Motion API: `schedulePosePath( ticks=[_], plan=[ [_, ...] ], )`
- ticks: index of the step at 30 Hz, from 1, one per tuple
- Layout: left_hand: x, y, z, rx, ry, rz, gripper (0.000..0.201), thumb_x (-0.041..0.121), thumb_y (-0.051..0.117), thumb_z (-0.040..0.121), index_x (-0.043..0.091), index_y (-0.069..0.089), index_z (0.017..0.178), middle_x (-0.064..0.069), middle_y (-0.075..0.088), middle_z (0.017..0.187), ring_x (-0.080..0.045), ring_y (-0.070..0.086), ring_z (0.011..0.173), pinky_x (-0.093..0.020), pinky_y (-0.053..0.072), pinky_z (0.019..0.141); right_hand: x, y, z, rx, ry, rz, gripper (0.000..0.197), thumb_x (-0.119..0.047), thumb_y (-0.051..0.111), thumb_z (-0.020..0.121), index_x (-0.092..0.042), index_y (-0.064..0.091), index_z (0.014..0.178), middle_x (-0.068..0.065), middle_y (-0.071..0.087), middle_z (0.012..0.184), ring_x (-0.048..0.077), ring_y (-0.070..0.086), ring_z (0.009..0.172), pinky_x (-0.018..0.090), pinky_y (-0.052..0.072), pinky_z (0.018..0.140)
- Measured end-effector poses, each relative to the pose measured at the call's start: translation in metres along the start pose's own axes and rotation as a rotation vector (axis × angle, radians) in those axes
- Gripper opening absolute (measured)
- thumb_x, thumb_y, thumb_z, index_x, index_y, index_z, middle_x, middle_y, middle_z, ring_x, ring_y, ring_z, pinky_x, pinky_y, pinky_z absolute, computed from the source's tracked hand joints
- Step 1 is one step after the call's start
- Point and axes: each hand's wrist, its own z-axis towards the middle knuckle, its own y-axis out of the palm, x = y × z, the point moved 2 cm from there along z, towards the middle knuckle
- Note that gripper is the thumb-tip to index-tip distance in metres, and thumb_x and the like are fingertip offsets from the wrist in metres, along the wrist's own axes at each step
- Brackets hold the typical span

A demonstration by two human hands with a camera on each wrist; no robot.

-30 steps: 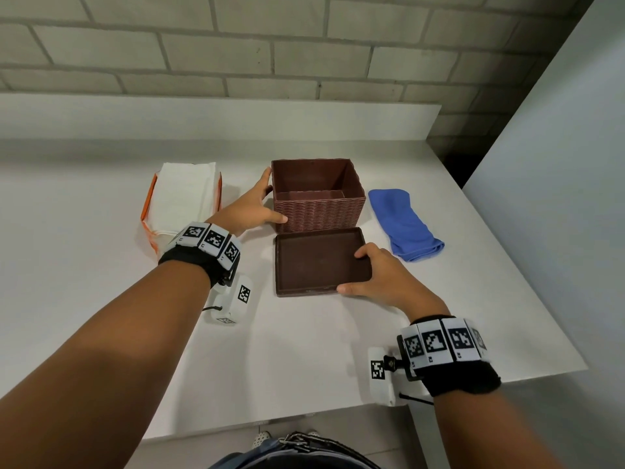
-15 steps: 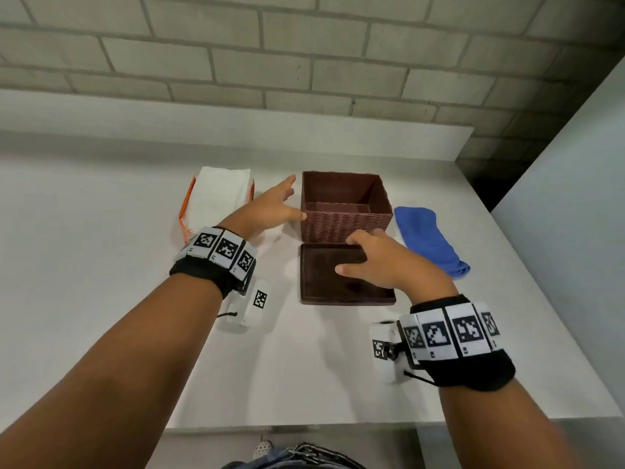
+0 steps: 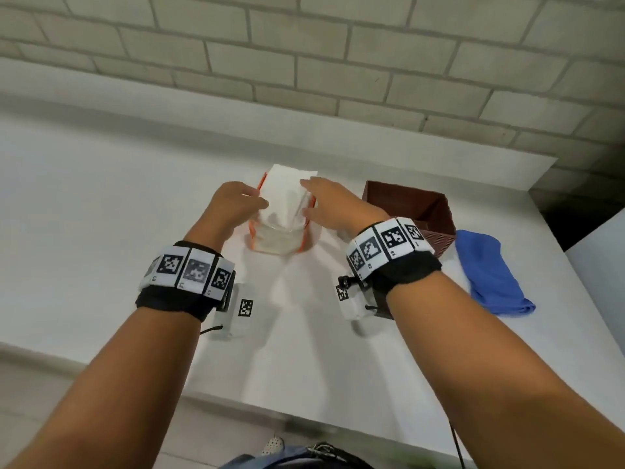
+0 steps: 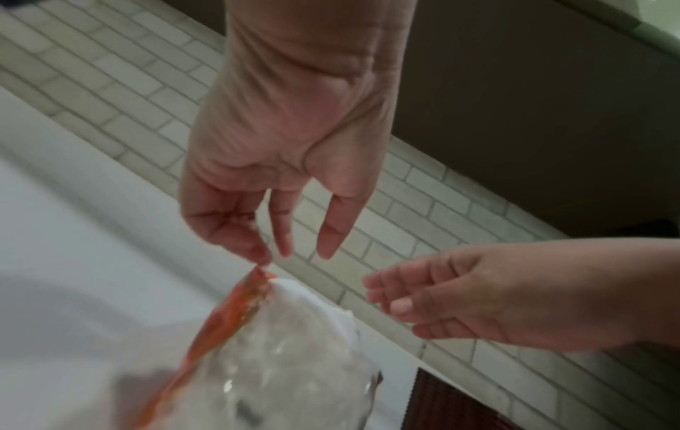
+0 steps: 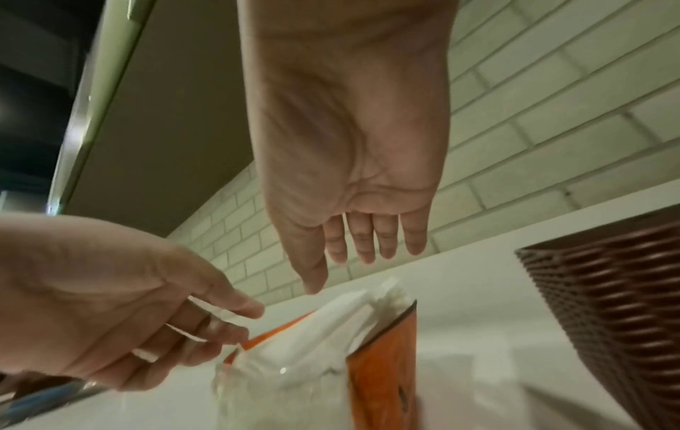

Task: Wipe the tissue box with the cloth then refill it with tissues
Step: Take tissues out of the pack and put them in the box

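A tissue pack (image 3: 287, 198) of white tissues in clear plastic with orange sides lies on the white table (image 3: 101, 231). My left hand (image 3: 260, 204) is at its left side, fingertips (image 4: 265, 256) touching the orange edge (image 4: 235, 308), thumb apart. My right hand (image 3: 304, 198) hovers over the pack's right side with fingers (image 5: 368, 247) straight and holds nothing. The brown woven tissue box (image 3: 406, 204) stands open and empty to the right. A blue cloth (image 3: 490, 275) lies right of the box. My right wrist hides most of the box lid.
A brick wall (image 3: 338, 62) with a low ledge runs behind the table. A white panel (image 3: 602, 265) stands at the right edge. The table's front edge (image 3: 304, 418) is close to my body.
Both hands left the box and its lid and moved left to the tissue pack. My head turned left, so the box and cloth now sit at the right.
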Motion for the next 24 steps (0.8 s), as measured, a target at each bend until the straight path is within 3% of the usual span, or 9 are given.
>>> schedulePosePath(
  ticks=[3,7,10,13,16,19,21,23,24],
  plan=[
    [-0.016,-0.003,-0.002,0.000,-0.113,-0.012,0.032,0.011,0.060,0.087,0.004,0.055,0.118,-0.008,0.049,0.110,-0.019,0.049,0.083,-0.027,0.042,0.070,-0.014,0.012,0.023,-0.063,-0.047,-0.116,0.062,-0.024,0.051,0.094,-0.008,0.025,0.148,0.013,0.029,0.151,0.029,0.026,0.141,0.038,0.030,0.112],
    [-0.025,0.001,-0.001,-0.005,-0.192,-0.091,0.045,0.019,0.058,0.090,0.003,0.045,0.129,-0.008,0.051,0.118,-0.020,0.050,0.096,-0.027,0.045,0.068,-0.029,0.027,0.038,-0.092,-0.087,-0.233,0.059,-0.030,0.060,0.088,-0.007,0.038,0.137,0.013,0.044,0.133,0.029,0.042,0.125,0.038,0.040,0.096],
    [-0.026,0.007,-0.003,-0.036,-0.226,-0.129,0.027,0.019,0.059,0.086,0.004,0.052,0.108,-0.008,0.056,0.091,-0.018,0.054,0.077,-0.024,0.045,0.056,-0.035,0.034,0.044,-0.075,-0.104,-0.252,0.056,-0.034,0.060,0.086,-0.007,0.041,0.132,0.012,0.050,0.123,0.028,0.047,0.117,0.036,0.042,0.087],
    [-0.026,0.012,-0.004,-0.044,-0.236,-0.111,0.009,0.009,0.059,0.079,0.004,0.054,0.085,-0.007,0.052,0.072,-0.018,0.052,0.062,-0.026,0.047,0.061,-0.039,0.035,0.045,-0.065,-0.100,-0.300,0.062,-0.038,0.064,0.084,-0.007,0.039,0.132,0.011,0.055,0.118,0.027,0.055,0.110,0.031,0.042,0.076],
    [-0.028,0.015,-0.002,-0.005,-0.241,-0.112,0.002,0.000,0.057,0.079,0.002,0.056,0.080,-0.010,0.051,0.068,-0.022,0.052,0.062,-0.031,0.049,0.067,-0.043,0.037,0.043,-0.032,-0.084,-0.388,0.062,-0.038,0.066,0.084,-0.006,0.040,0.131,0.010,0.058,0.116,0.026,0.060,0.105,0.030,0.042,0.072],
    [-0.033,0.017,0.003,0.034,-0.253,-0.100,0.006,-0.002,0.053,0.079,0.000,0.056,0.074,-0.011,0.052,0.062,-0.023,0.051,0.054,-0.037,0.055,0.078,-0.050,0.043,0.044,0.012,-0.077,-0.450,0.044,-0.034,0.058,0.090,-0.008,0.049,0.124,0.008,0.061,0.115,0.027,0.062,0.103,0.035,0.045,0.076],
    [-0.034,0.017,0.006,0.063,-0.250,-0.092,0.013,-0.001,0.051,0.081,0.001,0.055,0.069,-0.014,0.056,0.066,-0.026,0.055,0.059,-0.042,0.056,0.084,-0.057,0.043,0.042,0.018,-0.073,-0.481,0.036,-0.032,0.048,0.096,-0.007,0.053,0.122,0.007,0.063,0.118,0.027,0.061,0.107,0.039,0.047,0.085],
    [-0.034,0.016,0.007,0.074,-0.249,-0.076,0.019,-0.002,0.051,0.081,0.003,0.052,0.063,-0.014,0.057,0.065,-0.026,0.057,0.061,-0.039,0.056,0.083,-0.061,0.045,0.040,-0.002,-0.038,-0.554,0.039,-0.030,0.042,0.099,-0.005,0.051,0.127,0.011,0.059,0.127,0.031,0.056,0.119,0.045,0.043,0.100],
    [-0.033,0.015,0.007,0.078,-0.244,-0.065,0.023,-0.003,0.052,0.080,0.004,0.050,0.059,-0.012,0.056,0.059,-0.023,0.055,0.055,-0.034,0.057,0.076,-0.063,0.049,0.043,-0.001,-0.016,-0.621,0.040,-0.027,0.042,0.100,-0.003,0.047,0.131,0.013,0.055,0.132,0.032,0.052,0.124,0.047,0.039,0.105]
  ],
)
